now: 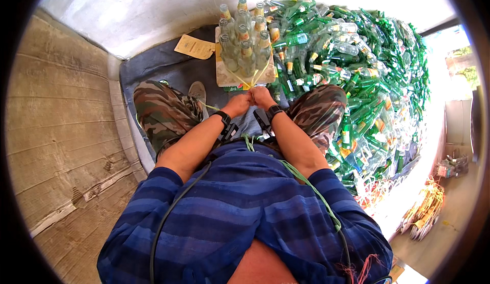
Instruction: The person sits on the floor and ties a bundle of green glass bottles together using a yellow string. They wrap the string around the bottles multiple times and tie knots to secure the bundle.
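Note:
Several clear glass bottles stand upright in a tight group on a pale square block in front of me. Yellow cord runs around the bottles and gathers at their near side. My left hand and my right hand meet at that gathering, fingers closed on the yellow cord. A loose strand trails left from my left hand towards the shoe. The fingertips partly hide the place where the cord comes together.
A large heap of green and clear glass bottles rises at the right. A piece of printed cardboard lies on the dark sheet left of the block. Corrugated cardboard lines the left side. A bundle of cords lies at far right.

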Demonstrator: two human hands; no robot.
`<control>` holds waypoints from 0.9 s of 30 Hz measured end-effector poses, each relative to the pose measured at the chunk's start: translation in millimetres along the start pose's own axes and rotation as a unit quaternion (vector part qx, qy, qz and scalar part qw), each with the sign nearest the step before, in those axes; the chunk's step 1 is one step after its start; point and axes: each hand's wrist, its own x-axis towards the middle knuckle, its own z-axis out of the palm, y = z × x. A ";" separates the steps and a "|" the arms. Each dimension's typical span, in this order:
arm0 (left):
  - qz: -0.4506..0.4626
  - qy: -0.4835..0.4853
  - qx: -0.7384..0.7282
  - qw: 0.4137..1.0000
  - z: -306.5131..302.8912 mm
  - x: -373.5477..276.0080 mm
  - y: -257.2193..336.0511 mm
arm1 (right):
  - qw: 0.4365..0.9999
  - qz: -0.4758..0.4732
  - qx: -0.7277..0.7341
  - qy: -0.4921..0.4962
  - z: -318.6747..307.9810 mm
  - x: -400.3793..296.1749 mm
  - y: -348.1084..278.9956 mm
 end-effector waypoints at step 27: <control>-0.312 -0.082 -0.455 0.830 -40.3 7.3 42.5 | 0.999 -0.019 0.014 0.032 9.6 39.3 -33.5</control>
